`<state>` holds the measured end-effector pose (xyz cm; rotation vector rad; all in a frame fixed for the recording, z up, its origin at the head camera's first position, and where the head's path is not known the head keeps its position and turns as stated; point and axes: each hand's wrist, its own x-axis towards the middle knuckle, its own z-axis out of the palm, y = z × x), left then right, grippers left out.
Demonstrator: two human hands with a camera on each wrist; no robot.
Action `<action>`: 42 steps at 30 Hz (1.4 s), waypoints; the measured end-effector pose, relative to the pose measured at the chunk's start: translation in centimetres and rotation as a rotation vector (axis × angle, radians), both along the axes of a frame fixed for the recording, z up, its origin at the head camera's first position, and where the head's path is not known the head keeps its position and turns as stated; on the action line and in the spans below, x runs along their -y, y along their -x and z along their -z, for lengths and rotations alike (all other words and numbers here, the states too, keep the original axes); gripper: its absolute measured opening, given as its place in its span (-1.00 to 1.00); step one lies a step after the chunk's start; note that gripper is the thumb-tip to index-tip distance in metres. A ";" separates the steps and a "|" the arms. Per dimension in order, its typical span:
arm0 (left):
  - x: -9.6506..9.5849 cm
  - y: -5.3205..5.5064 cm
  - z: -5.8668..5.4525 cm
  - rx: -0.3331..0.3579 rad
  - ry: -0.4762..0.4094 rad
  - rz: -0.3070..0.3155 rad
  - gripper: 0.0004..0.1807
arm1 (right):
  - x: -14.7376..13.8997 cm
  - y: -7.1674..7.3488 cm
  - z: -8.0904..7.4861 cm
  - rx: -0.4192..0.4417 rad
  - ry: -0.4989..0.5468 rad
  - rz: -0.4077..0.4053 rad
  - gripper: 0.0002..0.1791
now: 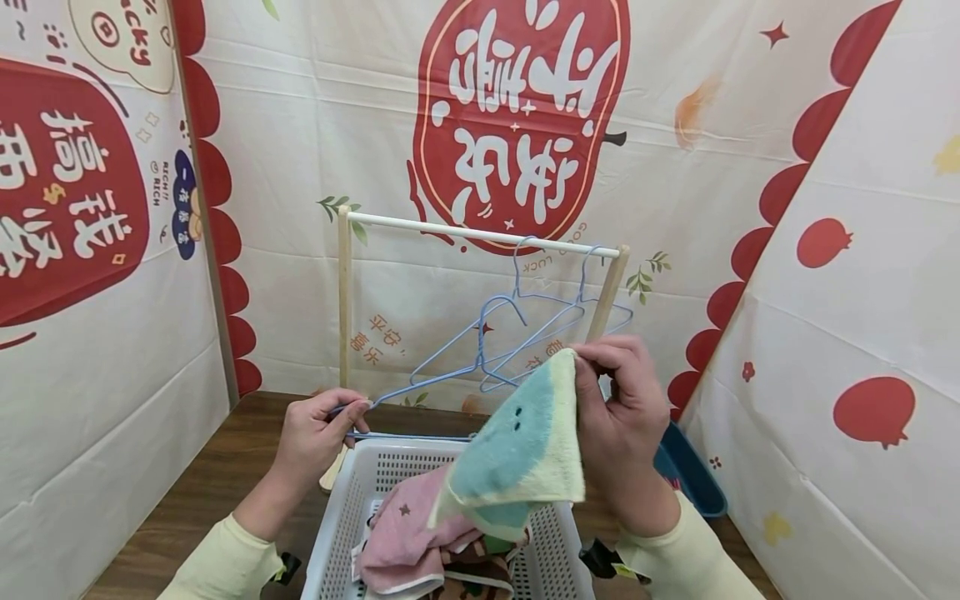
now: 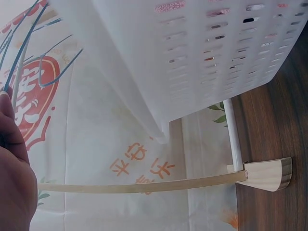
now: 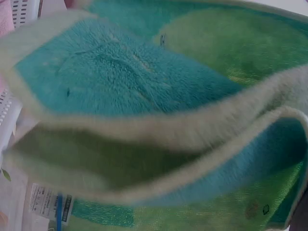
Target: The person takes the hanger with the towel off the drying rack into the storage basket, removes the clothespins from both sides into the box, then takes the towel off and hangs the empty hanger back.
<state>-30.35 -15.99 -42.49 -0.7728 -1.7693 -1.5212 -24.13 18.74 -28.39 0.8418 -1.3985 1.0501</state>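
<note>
Between thumb and fingers, my left hand [image 1: 318, 433] pinches one end of a blue wire hanger [image 1: 427, 385], whose hook points up. The hanger's other end is hidden behind a small teal towel [image 1: 498, 454] with a pale border. My right hand [image 1: 626, 425] grips this towel at its upper edge and holds it up over a white basket [image 1: 337, 508]. In the right wrist view the folded towel [image 3: 120, 82], with green patches, fills most of the picture. Part of the left hand [image 2: 17, 168] shows at the left wrist view's edge.
Inside the basket lie a pink cloth [image 1: 405, 533] and a brown patterned cloth [image 1: 480, 575]. Behind it stands a wooden rack with a white rail [image 1: 450, 227], where blue hangers [image 1: 581, 287] hang at the right. A blue tray [image 1: 693, 475] sits on the right.
</note>
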 end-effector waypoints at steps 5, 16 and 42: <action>0.2 0.1 0.1 0.003 0.007 -0.004 -0.77 | -0.2 -0.2 -0.1 -0.049 0.019 -0.084 -0.71; 0.3 0.1 0.1 0.002 0.008 -0.019 -0.79 | -1.0 -0.9 0.8 -0.030 0.034 -0.121 -0.72; 0.3 0.2 0.1 -0.008 -0.001 -0.010 -0.78 | -1.9 -1.0 5.5 0.152 -0.393 -0.254 -0.88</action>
